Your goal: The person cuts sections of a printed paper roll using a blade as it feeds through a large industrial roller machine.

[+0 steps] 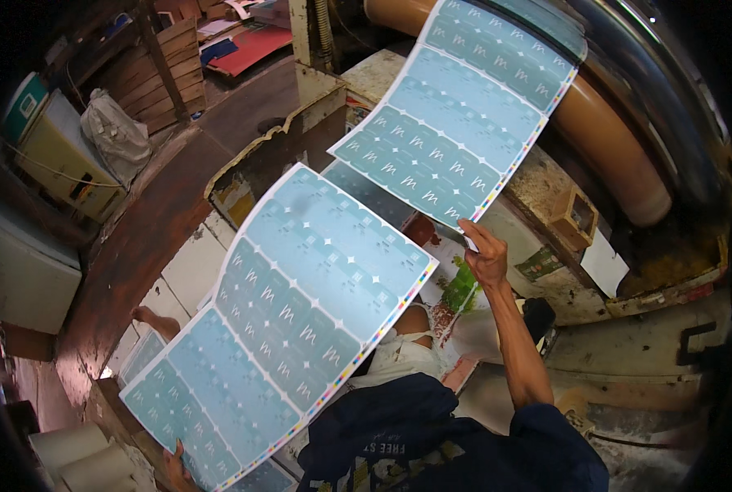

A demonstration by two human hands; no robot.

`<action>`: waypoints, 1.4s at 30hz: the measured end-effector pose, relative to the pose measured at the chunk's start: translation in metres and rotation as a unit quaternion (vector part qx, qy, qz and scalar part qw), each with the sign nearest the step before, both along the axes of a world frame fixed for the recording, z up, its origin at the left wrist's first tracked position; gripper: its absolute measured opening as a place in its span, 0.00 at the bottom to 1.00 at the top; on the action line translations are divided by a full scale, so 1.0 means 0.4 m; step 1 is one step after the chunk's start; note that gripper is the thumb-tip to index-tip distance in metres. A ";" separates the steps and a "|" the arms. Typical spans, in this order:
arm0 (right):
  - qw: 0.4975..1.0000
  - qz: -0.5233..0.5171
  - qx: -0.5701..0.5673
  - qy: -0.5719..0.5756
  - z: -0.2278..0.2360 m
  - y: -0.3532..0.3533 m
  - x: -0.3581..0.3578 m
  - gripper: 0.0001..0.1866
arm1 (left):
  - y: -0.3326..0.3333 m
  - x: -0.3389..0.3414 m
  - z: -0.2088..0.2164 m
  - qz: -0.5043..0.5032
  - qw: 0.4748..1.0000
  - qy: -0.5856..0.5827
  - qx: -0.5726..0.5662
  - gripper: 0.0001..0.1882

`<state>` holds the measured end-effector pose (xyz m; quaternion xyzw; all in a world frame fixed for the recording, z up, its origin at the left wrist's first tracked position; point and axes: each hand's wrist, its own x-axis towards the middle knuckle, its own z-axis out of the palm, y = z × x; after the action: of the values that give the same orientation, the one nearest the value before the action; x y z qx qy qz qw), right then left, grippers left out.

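While our right hand (487,256) pinches the near corner of the upper pale blue printed paper sheet (464,107), the sheet runs away from that grip up and to the right, its long axis stretching toward the big brown cylinder of the printing machine (620,156) at the far right. Our thumb and fingers close narrowly on that bottom corner, just beside the strip of small colour squares along the sheet's right edge, so nearly the whole sheet hangs beyond the hand and only the corner is held. Our left hand (176,466) grips the lower end of a second pale blue printed sheet with rows of white marks (292,320), fingers curled over its bottom edge near the lower left; this sheet's long axis slants from that grip up and right toward the first sheet. The two sheets lie well apart at their held ends and come closest in the middle, where the upper corner of the lower sheet sits just below the near edge of the upper one. Beneath them a stained machine bed (546,197) and a light tiled floor (194,262) show.
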<state>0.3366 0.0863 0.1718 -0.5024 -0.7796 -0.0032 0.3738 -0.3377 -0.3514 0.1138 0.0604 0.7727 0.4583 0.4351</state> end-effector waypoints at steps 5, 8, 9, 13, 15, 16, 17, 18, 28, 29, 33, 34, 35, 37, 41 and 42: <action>0.999 -0.042 0.020 0.026 0.032 -0.082 -0.143 0.25 | 0.139 -0.056 -0.110 0.049 0.990 0.108 -0.076 0.43; 0.993 -0.065 0.023 0.099 0.051 -0.124 -0.239 0.17 | 0.192 -0.077 -0.256 0.054 0.996 0.049 0.056 0.46; 0.984 -0.108 0.001 0.145 0.057 -0.147 -0.254 0.13 | 0.276 -0.026 -0.262 0.066 0.996 0.062 0.018 0.46; 0.956 -0.140 -0.063 0.251 0.082 -0.241 -0.344 0.07 | 0.389 -0.010 -0.472 -0.011 0.984 0.108 0.141 0.34; 0.950 -0.131 -0.069 0.277 0.064 -0.266 -0.394 0.07 | 0.408 -0.046 -0.586 0.030 0.976 0.098 0.190 0.30; 0.947 -0.131 -0.076 0.284 0.042 -0.282 -0.403 0.07 | 0.417 -0.052 -0.637 0.058 0.967 0.078 0.237 0.26; 0.949 -0.136 -0.077 0.276 0.022 -0.306 -0.406 0.07 | 0.448 -0.022 -0.659 0.052 0.974 0.063 0.212 0.23; 0.936 -0.156 -0.093 0.301 0.012 -0.332 -0.415 0.08 | 0.486 0.015 -0.669 0.047 0.980 0.051 0.187 0.19; 0.932 -0.135 -0.195 0.274 -0.046 -0.407 -0.433 0.08 | 0.593 0.079 -0.541 -0.014 0.925 0.375 0.051 0.46; 0.934 -0.125 -0.205 0.264 -0.046 -0.415 -0.455 0.08 | 0.569 0.076 -0.534 -0.045 0.903 0.426 -0.014 0.55; 0.917 -0.114 -0.240 0.297 -0.046 -0.439 -0.476 0.09 | 0.628 0.292 -0.455 -0.289 0.828 0.345 -0.335 0.74; 0.931 -0.099 -0.229 0.265 -0.044 -0.440 -0.474 0.09 | 0.628 0.309 -0.460 -0.285 0.830 0.345 -0.334 0.74; 0.944 -0.079 -0.219 0.233 -0.047 -0.443 -0.469 0.08 | 0.609 0.325 -0.487 -0.278 0.828 0.302 -0.381 0.74; 0.945 -0.101 -0.245 0.192 -0.036 -0.458 -0.449 0.08 | 0.599 0.361 -0.534 -0.276 0.824 0.257 -0.422 0.75; 0.956 -0.006 -0.205 0.210 0.071 -0.460 -0.526 0.08 | 0.504 0.272 -0.714 -0.122 0.794 0.482 -0.351 0.63; 0.962 -0.015 -0.202 0.183 0.083 -0.458 -0.502 0.09 | 0.570 0.330 -0.652 -0.187 0.827 0.383 -0.367 0.62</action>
<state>0.1359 -0.0967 0.2052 -0.5712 -0.6744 0.2412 0.4009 -0.2058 -0.1236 -0.1470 0.2101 0.9625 -0.0092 0.1712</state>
